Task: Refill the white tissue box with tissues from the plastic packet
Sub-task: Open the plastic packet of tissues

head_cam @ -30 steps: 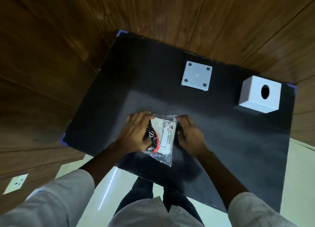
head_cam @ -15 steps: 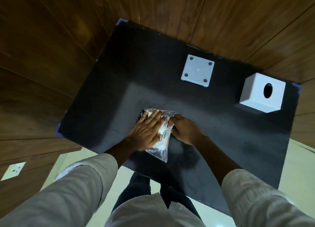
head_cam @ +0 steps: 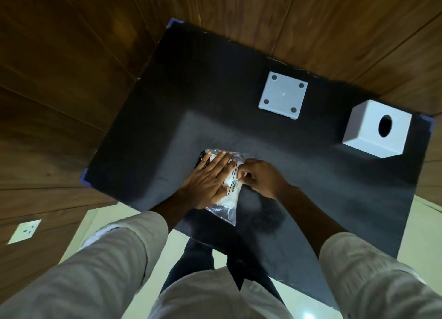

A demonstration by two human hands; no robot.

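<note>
Two hands on the plastic packet: left hand flat across it, hiding its print; right hand pinching its edge.

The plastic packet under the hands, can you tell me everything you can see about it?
The plastic packet is a clear, crinkly bag holding a white stack of tissues, with a black-printed label and some dark colouring at its far left end. It lies flat on the black mat, near the front edge. The left hand presses flat on top of it, and the right hand pinches at its right side. Its near end is loose, empty plastic.
</note>
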